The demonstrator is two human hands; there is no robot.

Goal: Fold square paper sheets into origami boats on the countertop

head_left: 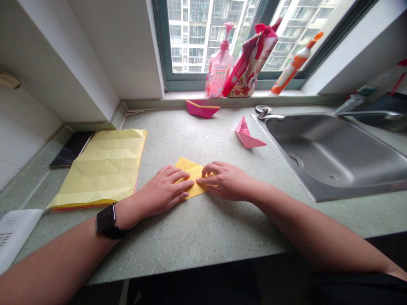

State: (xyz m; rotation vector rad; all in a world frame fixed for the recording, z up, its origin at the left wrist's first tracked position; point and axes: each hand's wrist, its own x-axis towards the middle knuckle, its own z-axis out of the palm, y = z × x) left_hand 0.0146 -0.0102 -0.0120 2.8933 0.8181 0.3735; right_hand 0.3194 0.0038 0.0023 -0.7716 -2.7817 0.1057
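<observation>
A small folded yellow paper (193, 171) lies flat on the counter in front of me. My left hand (165, 188), with a black watch on its wrist, rests on the paper's left side; its fingers are stretched out, pressing down. From the right, my right hand (222, 180) has bent fingers closed on the paper, fingertips close to those of the left. Parts of the paper's right side are hidden under this hand. Beyond the hands sit a pink paper boat (248, 137) and a darker magenta paper boat (202, 110) with a yellow edge.
Creased yellow paper sheets (104, 165) are stacked at the left, beside a dark phone (71, 148). A white object (19, 233) lies nearer. At the right is a steel sink (337, 156). A pump bottle (219, 70), a red bag (251, 63) and an orange-white bottle (294, 67) line the windowsill.
</observation>
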